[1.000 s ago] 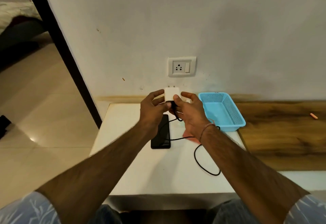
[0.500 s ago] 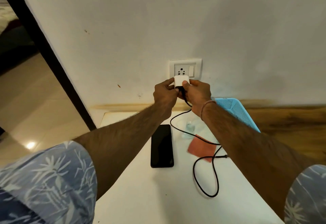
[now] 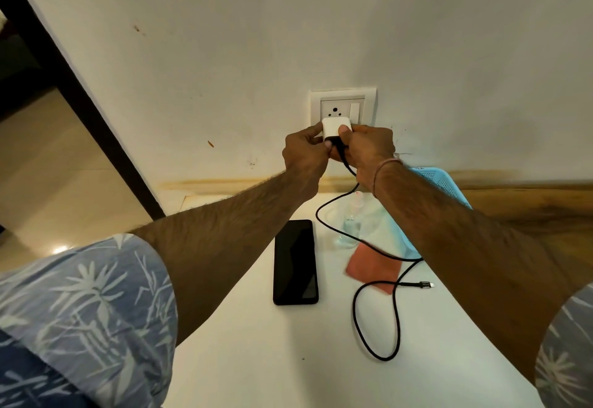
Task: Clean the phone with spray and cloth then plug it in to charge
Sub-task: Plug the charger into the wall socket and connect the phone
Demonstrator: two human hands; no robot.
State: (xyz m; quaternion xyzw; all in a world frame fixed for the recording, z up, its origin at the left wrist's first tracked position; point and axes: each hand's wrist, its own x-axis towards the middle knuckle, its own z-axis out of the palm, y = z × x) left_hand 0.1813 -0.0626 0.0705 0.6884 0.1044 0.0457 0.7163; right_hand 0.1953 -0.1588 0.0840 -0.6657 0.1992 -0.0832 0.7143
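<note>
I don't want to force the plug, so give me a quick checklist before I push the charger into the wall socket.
1. Both hands grip the adapter: ok. Left hand and right hand hold the white adapter.
2. Adapter lined up with the socket: cannot tell; the pins are hidden, and the top hole shows above it.
3. Wall switch off: cannot tell.
4. Cable free of snags: ok, it lies loosely looped on the table.
5. Cable's free plug in the phone: not ok, it lies apart.

No legible text anywhere.
</note>
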